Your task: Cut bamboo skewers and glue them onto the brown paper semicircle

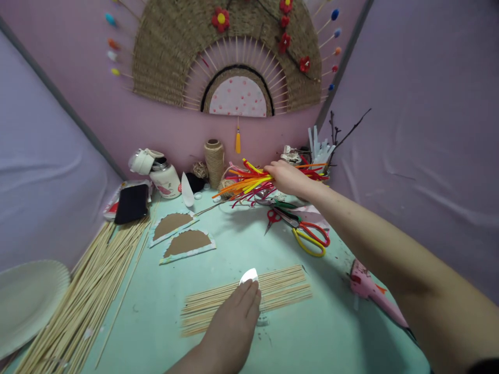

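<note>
My left hand [237,322] lies flat, fingers stretched forward, on a white rounded piece [249,275] over a row of thin wooden sticks [284,284] at the front middle. Farther back on the right, my right hand [286,177] is closed round a bundle of red, orange and yellow strips [247,182], raised a little over the table. Below that bundle lie small red scissors [273,216] and larger scissors with red and yellow handles [312,239]. Two half-round brown cardboard pieces with pale blue edging [187,245] rest left of centre.
Long sticks [93,285], a black phone [132,203] and a white plate [33,301] are on the left. A bottle [167,179] and twine spool [214,163] stand at the back. A pink glue gun [376,298] lies right, under my forearm. A woven fan [163,52] hangs behind.
</note>
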The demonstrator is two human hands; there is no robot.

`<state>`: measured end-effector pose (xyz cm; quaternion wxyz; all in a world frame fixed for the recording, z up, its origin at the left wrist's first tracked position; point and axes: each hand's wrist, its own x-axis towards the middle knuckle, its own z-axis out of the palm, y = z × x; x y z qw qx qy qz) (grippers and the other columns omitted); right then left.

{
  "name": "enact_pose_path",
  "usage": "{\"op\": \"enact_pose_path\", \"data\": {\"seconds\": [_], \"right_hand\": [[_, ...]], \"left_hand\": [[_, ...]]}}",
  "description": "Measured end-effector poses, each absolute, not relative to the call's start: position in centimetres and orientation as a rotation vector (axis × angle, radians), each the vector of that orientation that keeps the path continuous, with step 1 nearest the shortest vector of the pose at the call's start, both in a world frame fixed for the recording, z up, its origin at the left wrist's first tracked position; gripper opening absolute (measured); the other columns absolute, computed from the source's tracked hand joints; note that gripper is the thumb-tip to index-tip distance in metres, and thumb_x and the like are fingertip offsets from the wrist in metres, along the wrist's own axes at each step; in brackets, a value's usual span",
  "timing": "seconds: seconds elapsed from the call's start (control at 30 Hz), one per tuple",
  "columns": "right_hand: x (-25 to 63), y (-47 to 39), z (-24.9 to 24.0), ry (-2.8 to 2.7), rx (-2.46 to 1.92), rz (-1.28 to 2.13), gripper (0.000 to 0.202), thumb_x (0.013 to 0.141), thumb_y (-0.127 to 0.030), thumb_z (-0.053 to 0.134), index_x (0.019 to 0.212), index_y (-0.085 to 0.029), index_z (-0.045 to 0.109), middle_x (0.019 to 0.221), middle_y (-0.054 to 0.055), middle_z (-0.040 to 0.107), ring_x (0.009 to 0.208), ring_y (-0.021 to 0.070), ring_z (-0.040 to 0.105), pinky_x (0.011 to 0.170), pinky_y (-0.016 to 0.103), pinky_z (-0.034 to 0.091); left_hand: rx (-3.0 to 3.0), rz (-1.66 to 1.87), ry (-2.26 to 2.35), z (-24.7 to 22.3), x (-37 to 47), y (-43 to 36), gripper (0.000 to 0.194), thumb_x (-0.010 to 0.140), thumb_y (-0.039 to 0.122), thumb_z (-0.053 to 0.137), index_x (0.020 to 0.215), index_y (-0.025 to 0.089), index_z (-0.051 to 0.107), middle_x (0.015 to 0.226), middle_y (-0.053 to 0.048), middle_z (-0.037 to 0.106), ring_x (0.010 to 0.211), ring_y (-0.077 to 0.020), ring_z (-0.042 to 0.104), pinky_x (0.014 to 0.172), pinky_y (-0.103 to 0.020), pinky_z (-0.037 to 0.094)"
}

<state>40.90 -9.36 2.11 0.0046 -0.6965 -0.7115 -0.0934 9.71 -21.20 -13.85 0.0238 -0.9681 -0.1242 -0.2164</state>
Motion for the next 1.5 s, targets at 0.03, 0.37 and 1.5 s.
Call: {"op": "enact_pose_path", "data": {"seconds": [0.03, 0.37, 1.5], "right_hand": [[40.6, -9.4, 1.7, -2.234, -2.183, -0.282, 0.032, 0.087, -0.01, 0.048, 0.116, -0.014, 0.06, 0.108, 0.015, 0.063, 0.1, 0.0275, 0.053, 0.084, 0.034, 0.039], [38.8, -9.6, -5.0, -2.318, -2.202, -0.054, 0.049, 0.079, -0.049, 0.07, 0.113, -0.016, 0.063, 0.121, 0.013, 0.061, 0.11, 0.0276, 0.057, 0.093, 0.041, 0.045], [37.1, -3.5, 4.2, -1.971, -2.343, -0.501, 0.034, 0.092, -0.033, 0.06, 0.121, -0.015, 0.058, 0.123, 0.011, 0.06, 0.105, 0.0234, 0.062, 0.088, 0.044, 0.053]], "left_hand": [[-2.991, -0.669, -0.376, -13.8, 9.7, -21.2, 0.038, 0.091, 0.008, 0.038, 0.126, 0.008, 0.054, 0.128, -0.015, 0.063, 0.118, -0.0229, 0.06, 0.094, -0.037, 0.056], [-2.988, -0.661, -0.316, -13.2, 9.6, -20.8, 0.043, 0.092, 0.014, 0.04, 0.134, 0.01, 0.049, 0.131, -0.014, 0.061, 0.122, -0.0216, 0.057, 0.097, -0.034, 0.054], [-2.897, -0.74, -0.235, -13.5, 9.8, -20.2, 0.035, 0.093, 0.015, 0.042, 0.123, 0.01, 0.059, 0.126, -0.012, 0.065, 0.121, -0.0213, 0.059, 0.094, -0.031, 0.056]]}}
